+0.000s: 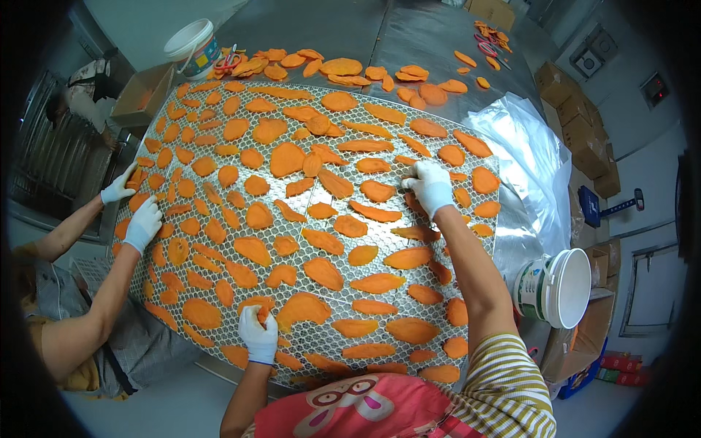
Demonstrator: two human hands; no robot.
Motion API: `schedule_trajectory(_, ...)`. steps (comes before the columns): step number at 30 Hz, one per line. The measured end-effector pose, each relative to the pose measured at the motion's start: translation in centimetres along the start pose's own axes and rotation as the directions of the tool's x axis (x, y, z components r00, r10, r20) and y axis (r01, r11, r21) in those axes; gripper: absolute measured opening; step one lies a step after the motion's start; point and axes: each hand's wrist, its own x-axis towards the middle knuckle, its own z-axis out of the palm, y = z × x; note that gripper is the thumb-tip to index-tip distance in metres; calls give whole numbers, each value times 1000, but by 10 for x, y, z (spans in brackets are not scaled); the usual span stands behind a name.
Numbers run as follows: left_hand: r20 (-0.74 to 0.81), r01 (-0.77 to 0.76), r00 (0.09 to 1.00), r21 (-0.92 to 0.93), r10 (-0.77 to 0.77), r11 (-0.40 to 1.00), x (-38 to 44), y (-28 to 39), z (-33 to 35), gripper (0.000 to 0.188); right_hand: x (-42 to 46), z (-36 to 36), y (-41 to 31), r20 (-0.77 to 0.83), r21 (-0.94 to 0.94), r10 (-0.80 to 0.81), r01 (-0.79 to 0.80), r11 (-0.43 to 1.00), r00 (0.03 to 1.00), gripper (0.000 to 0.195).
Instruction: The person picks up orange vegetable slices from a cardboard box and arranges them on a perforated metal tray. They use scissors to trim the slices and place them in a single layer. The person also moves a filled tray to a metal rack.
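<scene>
Rows of flat orange dried slices (323,273), which look like mango, cover a large mesh drying tray (337,284) in front of me. My left hand (258,335), in a white glove, is over the tray's near edge and pinches a small orange piece (263,314) between thumb and fingers. A broad curved slice (304,313) lies just to its right. Farther out, on the right part of the tray, my gloved right hand (431,188) reaches down among the slices. Its fingertips are close to a slice (414,203) partly under the hand; their grip is hidden.
At the left, a co-worker's two gloved hands (143,223) touch slices along the tray's edge. Loose slices (340,67) and red-handled scissors (228,62) lie beyond the tray, near a white bucket (191,46). Clear plastic sheeting (526,159) and another bucket (553,288) are at the right.
</scene>
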Motion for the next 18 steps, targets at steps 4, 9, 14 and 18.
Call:
schedule_trajectory(4,39,40,998,-31,-39,999,-2,0,-2,11,-2,-7,36,-128,678,304,-140,721,944,20)
schedule_trajectory(9,55,88,995,20,-89,996,-1,3,-3,12,59,-42,7,-237,-28,-93,88,996,967,27)
schedule_trajectory(14,57,74,996,-14,-73,997,2,4,-2,10,103,19,-1,53,-254,63,-48,966,997,23)
schedule_trajectory(18,86,143,986,-10,-142,990,3,9,-5,9,99,34,-16,-25,-369,48,-54,928,999,18)
